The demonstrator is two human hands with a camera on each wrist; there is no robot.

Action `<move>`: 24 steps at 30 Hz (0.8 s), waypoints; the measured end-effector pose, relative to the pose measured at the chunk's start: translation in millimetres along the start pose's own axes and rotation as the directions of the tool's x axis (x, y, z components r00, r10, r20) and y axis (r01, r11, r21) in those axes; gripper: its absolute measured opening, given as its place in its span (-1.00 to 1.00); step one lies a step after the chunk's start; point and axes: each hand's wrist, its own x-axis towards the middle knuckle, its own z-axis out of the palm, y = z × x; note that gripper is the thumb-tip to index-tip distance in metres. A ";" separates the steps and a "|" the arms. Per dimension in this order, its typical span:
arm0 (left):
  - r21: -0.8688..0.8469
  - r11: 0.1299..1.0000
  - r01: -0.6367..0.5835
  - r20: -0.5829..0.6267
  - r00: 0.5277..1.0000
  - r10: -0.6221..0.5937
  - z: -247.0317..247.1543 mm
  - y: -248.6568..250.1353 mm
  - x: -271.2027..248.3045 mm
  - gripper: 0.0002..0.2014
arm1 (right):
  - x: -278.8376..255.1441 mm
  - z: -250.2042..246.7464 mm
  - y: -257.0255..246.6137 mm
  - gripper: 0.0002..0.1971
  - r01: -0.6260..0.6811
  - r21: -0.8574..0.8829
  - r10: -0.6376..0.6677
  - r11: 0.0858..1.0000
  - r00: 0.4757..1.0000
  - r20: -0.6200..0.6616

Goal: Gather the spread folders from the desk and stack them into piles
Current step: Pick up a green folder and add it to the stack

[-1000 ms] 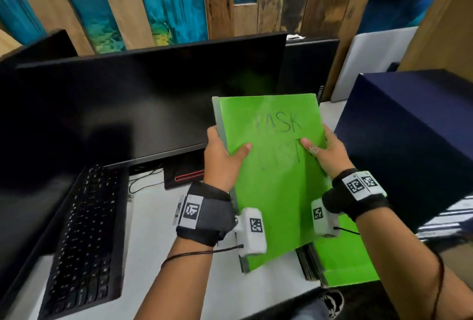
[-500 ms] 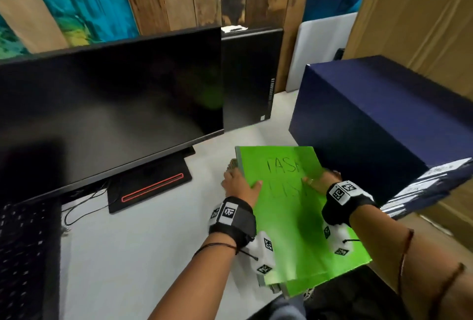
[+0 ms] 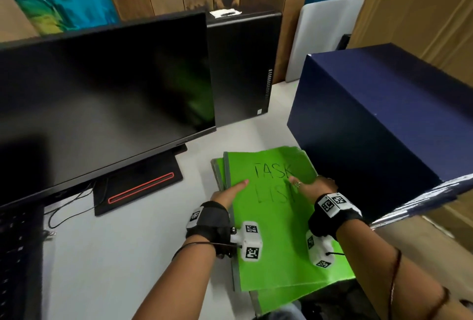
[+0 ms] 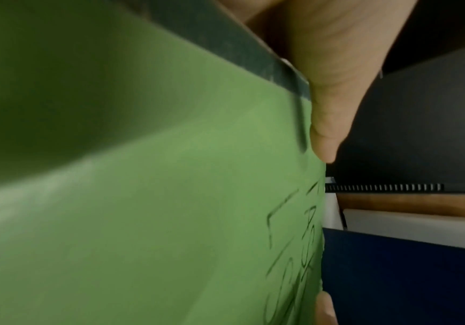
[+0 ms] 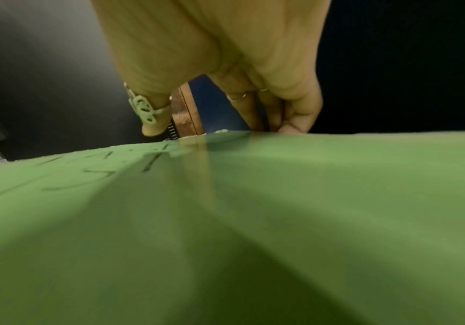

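Note:
A bright green folder [image 3: 276, 238] with "TASK LIST" handwritten on its cover lies flat on top of a pile of green folders [image 3: 286, 296] at the desk's front right. My left hand [image 3: 222, 198] holds its grey spine edge, thumb laid on the cover. My right hand [image 3: 317, 186] holds the opposite edge, thumb near the writing. In the left wrist view the left thumb [image 4: 323, 99] lies along the folder [image 4: 170, 220]. In the right wrist view the right hand's fingers [image 5: 295, 110] curl down over the folder's [image 5: 225, 220] far edge. The fingers under the folder are hidden.
A large dark blue box [image 3: 371, 120] stands directly right of the pile. A black monitor [image 3: 102, 102] on its base [image 3: 138, 186] and a black computer tower [image 3: 243, 69] stand behind and left. A keyboard [image 3: 15, 255] lies far left on the white desk [image 3: 115, 255].
The folder was held up in front of the monitor. Both hands have lowered it to the right, and it now lies flat on the pile beside the blue box.

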 end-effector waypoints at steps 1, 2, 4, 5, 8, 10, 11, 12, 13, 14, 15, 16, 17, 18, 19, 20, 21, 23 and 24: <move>-0.006 1.000 0.008 0.029 1.000 -0.008 -2.2 2.6 0.5 0.08 | 1.7 2.2 -2.0 -0.04 -0.017 -0.035 0.017 0.999 1.000 -0.007; -0.009 1.000 0.008 0.052 0.999 -0.008 -3.9 4.2 2.7 0.11 | 2.2 2.6 -4.6 0.00 -0.031 -0.067 0.030 0.997 0.999 -0.015; 0.022 1.000 0.007 0.111 0.994 -0.009 -7.4 6.7 3.8 0.12 | 5.9 3.0 -8.6 0.03 -0.048 -0.102 0.046 0.994 0.999 -0.022; 0.028 1.000 0.004 0.135 0.991 -0.007 -8.4 8.0 3.6 0.07 | 8.0 3.2 -10.1 0.04 -0.061 -0.112 0.060 0.992 0.998 -0.017; 0.022 1.000 -0.004 0.160 0.987 0.001 -8.5 8.4 5.4 -0.21 | 6.1 4.8 -18.4 0.07 -0.111 -0.147 0.115 0.983 0.993 0.017; 0.029 0.999 -0.021 0.167 0.986 0.016 -5.6 8.6 7.3 -0.23 | 4.8 6.3 -22.5 0.04 -0.153 -0.116 0.156 0.981 0.988 0.016; 0.036 0.999 -0.022 0.160 0.987 0.016 -4.0 7.6 8.2 -0.23 | 6.1 7.4 -22.3 0.03 -0.161 -0.093 0.163 0.983 0.987 0.010; 0.036 0.999 -0.021 0.142 0.990 0.015 -2.9 6.4 5.4 -0.22 | 4.9 6.4 -22.3 0.03 -0.164 -0.068 0.165 0.984 0.986 0.004; 0.038 0.999 -0.024 0.117 0.993 0.019 -2.4 4.1 5.1 -0.21 | 7.0 7.1 -21.0 0.03 -0.158 -0.054 0.159 0.986 0.987 0.002; 0.033 0.999 -0.027 0.077 0.997 0.025 -2.4 1.2 2.2 -0.19 | 6.4 6.6 -19.6 0.04 -0.153 -0.042 0.154 0.987 0.988 0.001; 0.017 0.999 -0.040 0.025 0.999 0.039 -2.7 -3.0 -0.7 -0.17 | 6.0 5.7 -17.1 0.05 -0.146 -0.027 0.146 0.989 0.989 0.000; -0.026 0.998 -0.049 -0.037 0.998 0.048 -3.4 -8.7 -1.8 -0.14 | 6.3 5.8 -15.6 0.07 -0.137 0.003 0.137 0.991 0.991 0.005; -0.086 0.994 -0.068 -0.092 0.994 0.060 -5.3 -13.5 -3.7 -0.11 | 8.7 6.9 -13.9 0.10 -0.123 0.046 0.122 0.991 0.992 0.023; -0.146 0.986 -0.082 -0.125 0.990 0.064 -7.4 -18.3 -4.1 -0.11 | 6.9 5.8 -14.3 0.15 -0.124 0.127 0.118 0.984 0.991 0.058; -0.191 0.974 -0.119 -0.160 0.983 0.089 -11.3 -21.5 -9.2 -0.17 | 7.3 5.4 -14.8 0.21 -0.104 0.228 0.087 0.968 0.993 0.085; -0.218 0.963 -0.159 -0.186 0.975 0.119 -17.0 -23.6 -11.9 -0.27 | 6.5 4.8 -17.4 0.24 -0.077 0.336 0.047 0.939 0.994 0.098; -0.234 0.948 -0.216 -0.208 0.963 0.168 -25.0 -23.2 -19.3 -0.39 | 5.4 3.8 -20.6 0.20 -0.021 0.431 -0.019 0.902 0.996 0.089; -0.275 0.901 -0.334 -0.225 0.934 0.278 -45.2 -16.1 -36.4 -0.49 | -7.5 -4.1 -34.8 -0.04 0.111 0.543 -0.161 0.832 0.986 0.044; -0.282 0.877 -0.390 -0.238 0.914 0.330 -56.5 -10.5 -44.4 -0.50 | -16.3 -9.9 -44.0 -0.16 0.178 0.581 -0.236 0.794 0.971 0.025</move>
